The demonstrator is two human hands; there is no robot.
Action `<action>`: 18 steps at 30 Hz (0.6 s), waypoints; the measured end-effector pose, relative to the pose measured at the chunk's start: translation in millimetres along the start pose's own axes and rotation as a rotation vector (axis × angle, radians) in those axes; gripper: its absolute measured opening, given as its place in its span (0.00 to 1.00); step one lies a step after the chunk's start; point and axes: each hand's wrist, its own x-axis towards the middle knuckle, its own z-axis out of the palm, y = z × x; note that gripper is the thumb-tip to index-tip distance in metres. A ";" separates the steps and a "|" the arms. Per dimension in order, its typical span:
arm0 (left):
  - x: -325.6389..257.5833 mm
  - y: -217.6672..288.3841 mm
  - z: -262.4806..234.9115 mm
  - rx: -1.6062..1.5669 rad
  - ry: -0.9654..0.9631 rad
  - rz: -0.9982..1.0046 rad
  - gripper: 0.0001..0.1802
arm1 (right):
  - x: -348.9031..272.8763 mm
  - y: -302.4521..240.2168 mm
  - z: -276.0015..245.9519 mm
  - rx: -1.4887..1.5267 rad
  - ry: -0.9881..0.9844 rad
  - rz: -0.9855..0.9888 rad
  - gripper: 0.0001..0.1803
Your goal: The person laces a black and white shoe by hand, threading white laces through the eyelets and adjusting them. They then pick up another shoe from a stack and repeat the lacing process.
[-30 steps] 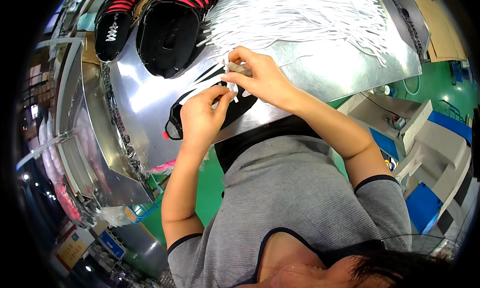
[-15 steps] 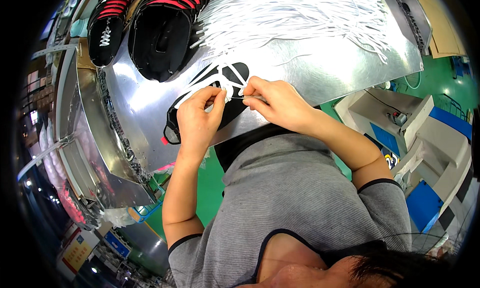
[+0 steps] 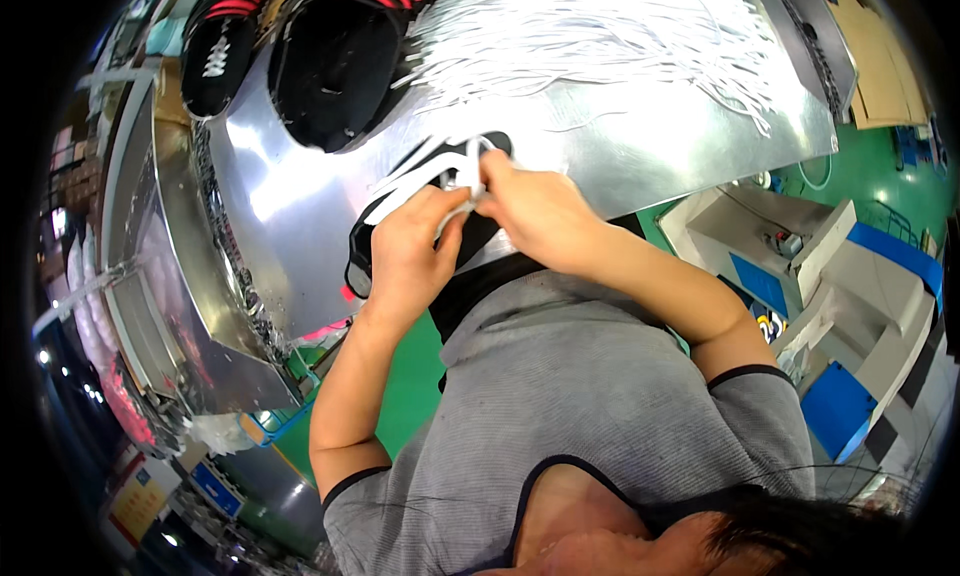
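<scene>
Shoe factory floor, steel workbench, heaped white laces, black shoes

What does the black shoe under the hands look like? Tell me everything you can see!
The black shoe lies on the shiny metal table, close to the person's body. Only part of it shows, since both hands cover its middle. It looks dark and soft, with a thin red trim at its lower edge. Flat white laces fan out across its top. The left hand rests on it and pinches a lace, and the right hand pinches a lace beside it.
</scene>
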 end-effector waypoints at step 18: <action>-32.3 -25.0 -42.8 -0.716 -0.364 -0.689 0.24 | 5.4 21.5 1.4 0.668 0.211 0.025 0.33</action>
